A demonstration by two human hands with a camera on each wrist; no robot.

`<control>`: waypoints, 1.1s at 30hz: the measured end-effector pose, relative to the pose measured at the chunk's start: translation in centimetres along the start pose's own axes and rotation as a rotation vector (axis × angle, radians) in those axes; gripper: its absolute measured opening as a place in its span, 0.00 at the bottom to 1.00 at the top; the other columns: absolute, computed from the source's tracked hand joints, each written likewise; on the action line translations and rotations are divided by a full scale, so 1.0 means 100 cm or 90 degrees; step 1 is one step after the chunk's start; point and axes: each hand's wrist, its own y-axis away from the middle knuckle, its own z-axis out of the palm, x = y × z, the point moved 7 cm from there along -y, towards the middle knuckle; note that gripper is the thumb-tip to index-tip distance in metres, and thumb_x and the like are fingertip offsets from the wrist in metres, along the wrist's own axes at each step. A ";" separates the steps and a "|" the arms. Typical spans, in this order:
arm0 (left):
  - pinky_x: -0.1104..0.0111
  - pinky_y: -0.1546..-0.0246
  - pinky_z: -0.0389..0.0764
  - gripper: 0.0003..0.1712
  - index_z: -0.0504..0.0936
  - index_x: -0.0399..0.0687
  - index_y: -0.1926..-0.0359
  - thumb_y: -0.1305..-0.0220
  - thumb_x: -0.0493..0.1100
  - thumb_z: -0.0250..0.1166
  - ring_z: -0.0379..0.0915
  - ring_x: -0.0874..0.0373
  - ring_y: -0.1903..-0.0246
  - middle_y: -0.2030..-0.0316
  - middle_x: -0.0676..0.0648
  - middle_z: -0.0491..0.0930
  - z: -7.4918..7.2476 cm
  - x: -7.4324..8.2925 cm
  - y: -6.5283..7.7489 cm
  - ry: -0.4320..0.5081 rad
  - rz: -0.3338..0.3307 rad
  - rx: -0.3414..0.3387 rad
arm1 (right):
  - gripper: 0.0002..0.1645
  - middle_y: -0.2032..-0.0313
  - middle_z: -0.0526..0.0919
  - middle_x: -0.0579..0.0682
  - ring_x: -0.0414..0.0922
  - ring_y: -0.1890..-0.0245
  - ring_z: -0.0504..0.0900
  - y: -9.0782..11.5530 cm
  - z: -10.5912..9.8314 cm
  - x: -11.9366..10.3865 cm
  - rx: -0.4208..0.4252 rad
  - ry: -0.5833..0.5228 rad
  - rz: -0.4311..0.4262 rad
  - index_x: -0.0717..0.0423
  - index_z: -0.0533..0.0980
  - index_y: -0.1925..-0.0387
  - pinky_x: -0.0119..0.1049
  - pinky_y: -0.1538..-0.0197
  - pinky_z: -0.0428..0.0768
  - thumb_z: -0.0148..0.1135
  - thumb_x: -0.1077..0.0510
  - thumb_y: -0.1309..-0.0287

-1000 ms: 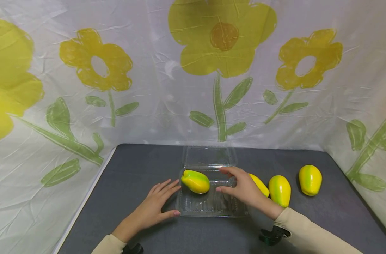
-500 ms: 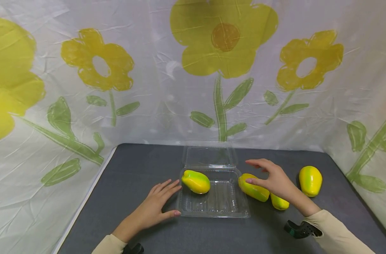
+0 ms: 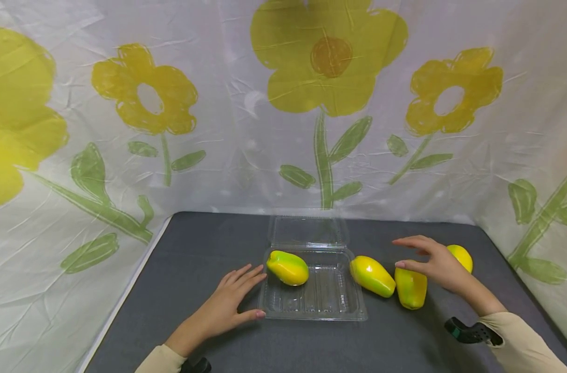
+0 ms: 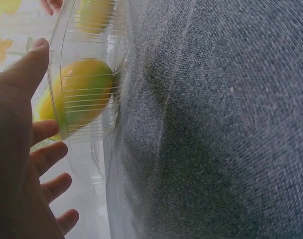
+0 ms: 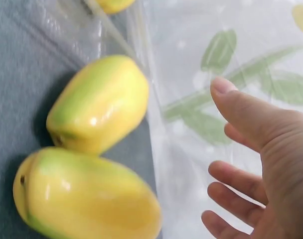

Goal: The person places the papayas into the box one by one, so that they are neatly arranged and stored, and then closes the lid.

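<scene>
A clear plastic clamshell box [image 3: 330, 305] stands on the table with its lid [image 3: 306, 230] folded back. One yellow-green papaya [image 3: 288, 268] lies in its left half. My left hand [image 3: 222, 305] has its fingers spread at the box's left side; in the left wrist view its fingertips [image 4: 51, 149] are at the box wall. To the right of the box lie a tilted papaya [image 3: 373, 277] beside the rim and a second papaya [image 3: 411, 290]. Over the latter hovers my right hand [image 3: 444, 264], fingers apart and holding nothing. It partly hides a third papaya [image 3: 461, 257] farther right.
A dark grey cloth covers the table [image 3: 208, 233]. Behind and at both sides hangs a white curtain [image 3: 227, 155] with yellow flowers. Black straps [image 3: 471, 331] sit at the wrists below beige sleeves.
My right hand has moved rightward from above the box, past the tilted papaya, to over the second one. The left hand and the papaya in the box have stayed put.
</scene>
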 end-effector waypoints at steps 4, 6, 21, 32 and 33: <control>0.36 0.29 0.54 0.48 0.61 0.57 0.25 0.40 0.70 0.61 0.51 0.41 0.24 0.23 0.50 0.56 -0.001 0.001 0.001 0.003 0.001 0.004 | 0.31 0.39 0.76 0.57 0.59 0.41 0.73 0.003 -0.003 0.009 -0.009 0.006 -0.009 0.51 0.74 0.36 0.61 0.45 0.75 0.67 0.47 0.39; 0.36 0.29 0.54 0.48 0.61 0.56 0.25 0.40 0.70 0.62 0.51 0.41 0.24 0.23 0.50 0.56 -0.001 0.001 0.001 0.002 0.001 0.006 | 0.30 0.39 0.76 0.58 0.54 0.41 0.74 0.003 -0.004 0.013 -0.014 0.003 -0.012 0.51 0.75 0.37 0.61 0.46 0.76 0.67 0.48 0.39; 0.36 0.29 0.54 0.49 0.60 0.58 0.24 0.40 0.74 0.57 0.50 0.41 0.23 0.23 0.50 0.55 0.001 -0.002 0.000 0.005 -0.004 -0.002 | 0.24 0.41 0.78 0.62 0.13 0.49 0.61 0.008 0.001 0.047 -0.036 0.006 -0.018 0.54 0.80 0.43 0.35 0.53 0.80 0.68 0.52 0.40; 0.36 0.29 0.53 0.48 0.60 0.57 0.24 0.40 0.73 0.58 0.49 0.41 0.23 0.23 0.49 0.56 0.003 -0.002 0.001 0.008 -0.007 -0.004 | 0.23 0.41 0.79 0.62 0.21 0.48 0.69 0.007 0.011 0.061 -0.071 -0.017 0.001 0.52 0.80 0.43 0.32 0.56 0.78 0.68 0.52 0.39; 0.36 0.29 0.53 0.48 0.60 0.57 0.24 0.40 0.73 0.58 0.49 0.41 0.23 0.23 0.49 0.56 0.003 -0.002 0.001 0.009 -0.006 -0.004 | 0.23 0.41 0.79 0.62 0.21 0.48 0.69 0.008 0.011 0.061 -0.073 -0.018 0.000 0.52 0.80 0.43 0.32 0.56 0.79 0.67 0.52 0.39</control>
